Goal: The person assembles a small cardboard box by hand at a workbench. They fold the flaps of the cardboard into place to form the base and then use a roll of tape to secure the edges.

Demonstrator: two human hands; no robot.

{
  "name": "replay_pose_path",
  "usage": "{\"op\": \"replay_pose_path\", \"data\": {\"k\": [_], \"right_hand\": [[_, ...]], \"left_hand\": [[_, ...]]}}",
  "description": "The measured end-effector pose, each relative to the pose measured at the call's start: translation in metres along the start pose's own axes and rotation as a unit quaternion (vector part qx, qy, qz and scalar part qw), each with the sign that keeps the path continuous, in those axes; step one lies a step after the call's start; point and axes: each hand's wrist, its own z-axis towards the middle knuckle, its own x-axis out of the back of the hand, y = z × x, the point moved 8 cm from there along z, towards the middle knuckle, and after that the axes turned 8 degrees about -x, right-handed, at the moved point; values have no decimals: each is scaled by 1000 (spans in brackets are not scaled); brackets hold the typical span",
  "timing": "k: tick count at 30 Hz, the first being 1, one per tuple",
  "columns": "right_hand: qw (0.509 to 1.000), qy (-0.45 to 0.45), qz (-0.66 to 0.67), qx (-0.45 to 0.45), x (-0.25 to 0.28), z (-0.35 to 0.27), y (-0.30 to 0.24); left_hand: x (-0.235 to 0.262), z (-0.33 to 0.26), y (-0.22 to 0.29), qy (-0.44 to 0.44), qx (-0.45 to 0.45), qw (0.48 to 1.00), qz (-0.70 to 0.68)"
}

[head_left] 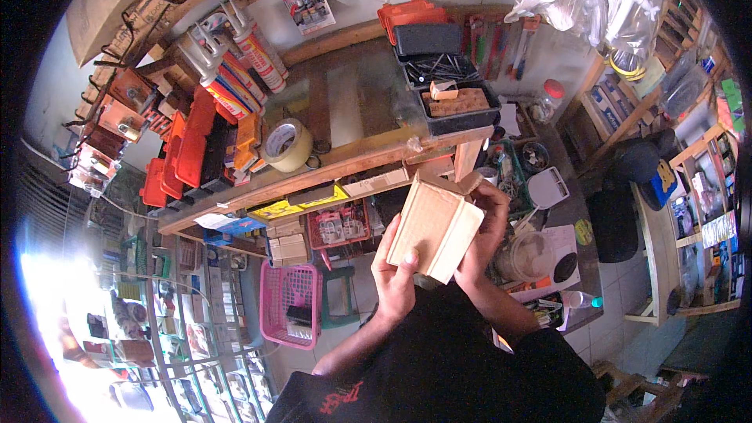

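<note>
A small plain brown cardboard box (433,223) is held up in front of my chest, tilted, in both hands. My left hand (394,280) grips its lower left side, with the thumb lying across the near face. Around the right side curls my right hand (487,223), its fingers bent near the box's upper right edge, where a flap seems to stand up. What is inside the box is hidden. Just beyond it runs the front edge of a wooden shelf (345,153).
On the shelf stand a tape roll (287,146), sealant tubes (254,51), red bins (194,141) and a black tray (462,110). Below is a pink basket (291,305). A cluttered table (583,274) is to my right. Plastic bags (627,0) hang at the upper right.
</note>
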Motion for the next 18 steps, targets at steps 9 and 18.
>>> {"op": "replay_pose_path", "data": {"k": [9, 18], "right_hand": [[996, -36, -56, 53, -19, -13, 1], [999, -42, -21, 17, -44, -35, 16]], "left_hand": [[9, -9, -15, -25, 56, 998, -16], [26, -15, -15, -85, 73, 991, -74]]}}
